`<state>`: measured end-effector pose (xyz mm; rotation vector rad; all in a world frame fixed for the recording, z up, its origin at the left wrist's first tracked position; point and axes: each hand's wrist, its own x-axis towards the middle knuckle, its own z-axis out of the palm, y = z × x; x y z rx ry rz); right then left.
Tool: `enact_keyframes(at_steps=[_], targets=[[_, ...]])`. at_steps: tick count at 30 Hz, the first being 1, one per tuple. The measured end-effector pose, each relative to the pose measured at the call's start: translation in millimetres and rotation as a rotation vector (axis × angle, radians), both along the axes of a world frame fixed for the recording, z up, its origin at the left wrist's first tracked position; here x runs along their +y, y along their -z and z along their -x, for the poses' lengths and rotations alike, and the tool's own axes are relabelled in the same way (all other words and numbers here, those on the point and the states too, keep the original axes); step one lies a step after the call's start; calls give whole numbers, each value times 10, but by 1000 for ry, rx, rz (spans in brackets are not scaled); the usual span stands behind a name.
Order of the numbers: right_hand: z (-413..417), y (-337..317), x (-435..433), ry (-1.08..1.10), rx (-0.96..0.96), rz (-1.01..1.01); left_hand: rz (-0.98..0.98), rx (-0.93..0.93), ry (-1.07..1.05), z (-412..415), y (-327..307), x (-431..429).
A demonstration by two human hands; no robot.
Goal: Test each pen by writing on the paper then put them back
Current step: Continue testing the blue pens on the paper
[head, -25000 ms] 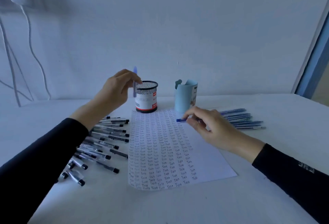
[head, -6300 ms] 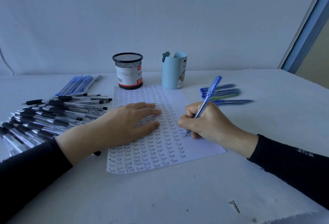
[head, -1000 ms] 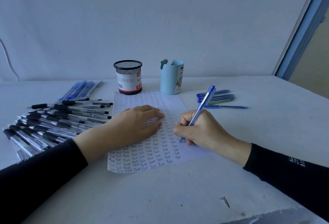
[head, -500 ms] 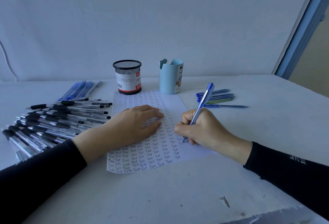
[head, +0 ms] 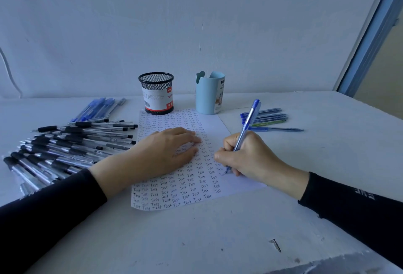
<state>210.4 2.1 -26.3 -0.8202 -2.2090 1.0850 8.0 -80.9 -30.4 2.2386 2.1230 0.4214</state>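
Your right grip grasps the blue pen, tip touching the paper just beneath it, while your left grip lies flat and released, pressing the paper alongside.

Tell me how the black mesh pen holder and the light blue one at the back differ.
The black mesh holder is see-through wire with a white and red label round its lower half. The light blue holder is solid, with only a small label on its right side. The mesh holder's rim is level, while the blue holder's rim is notched and uneven. Both stand upright by the paper's far edge, with no pens sticking out.
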Motion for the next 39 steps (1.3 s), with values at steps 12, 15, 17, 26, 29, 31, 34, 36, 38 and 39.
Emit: enact_keyframes(at_steps=[12,15,17,26,29,31,34,36,38,39], targets=[[-3,-45,17,49,95,113,14,5,-5,-3,-12,-8],[-17,-110,80,83,117,101,41,-1,0,11,-25,-23],[-41,-155,134,81,121,91,79,-8,10,29,-54,-38],[-136,-42,432,-25,58,-524,172,110,-174,164,-115,-26],[-124,30,459,-95,-61,-474,215,141,-175,174,-88,-14],[-107,75,453,-100,-81,-517,221,148,-172,186,-73,-9],[-84,86,461,-27,-93,-587,222,156,-175,192,-63,-5],[-82,75,473,-15,-60,-471,224,159,-174,184,-64,-6],[-86,78,485,-20,-63,-424,221,169,-168,177,-69,-7],[-84,84,494,-28,-70,-440,219,172,-167,176,-70,-6]])
